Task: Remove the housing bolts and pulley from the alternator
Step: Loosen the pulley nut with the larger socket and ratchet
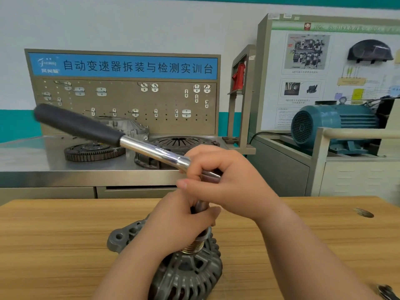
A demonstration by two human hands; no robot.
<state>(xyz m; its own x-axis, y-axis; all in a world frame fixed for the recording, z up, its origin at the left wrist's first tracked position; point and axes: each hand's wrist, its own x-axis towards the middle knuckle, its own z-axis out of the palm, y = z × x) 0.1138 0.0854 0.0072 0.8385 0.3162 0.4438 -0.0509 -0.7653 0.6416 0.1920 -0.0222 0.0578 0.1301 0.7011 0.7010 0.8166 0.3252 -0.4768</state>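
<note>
At far left, the black grip of a ratchet wrench (151, 151) points up and away from you, and its chrome shaft slants down to the right toward your hands. Behind it a steel workbench (32, 161) carries a toothed flywheel (93, 151) and a clutch cover (179, 140), neither part of this job. Nearer you, on the wooden table (54, 234), the alternator (188, 276) stands on end with its pulley (192, 249) facing up, which puts the pulley nut within reach of a tool from above. Your left hand (177, 219) comes in from below left and wraps its curled fingers around the dark socket (200, 207) just above the pulley, likely to keep the socket square on the nut so it does not slip off. The grooved pulley sits directly beneath that hand, touching or nearly touching its underside, and is still on its shaft. Above and slightly right, your right hand (223, 176) closes over the head of the wrench, fingers curled on it and thumb stretched out to the left. Holding at the head rather than out on the long grip suggests you are seating or steadying the tool, not yet pulling hard. The alternator's ribbed housing lies below both hands, with one mounting ear showing at left. The housing bolts cannot be made out from this angle. Far right, a blue electric motor (337, 122) sits on another stand, well apart.
</note>
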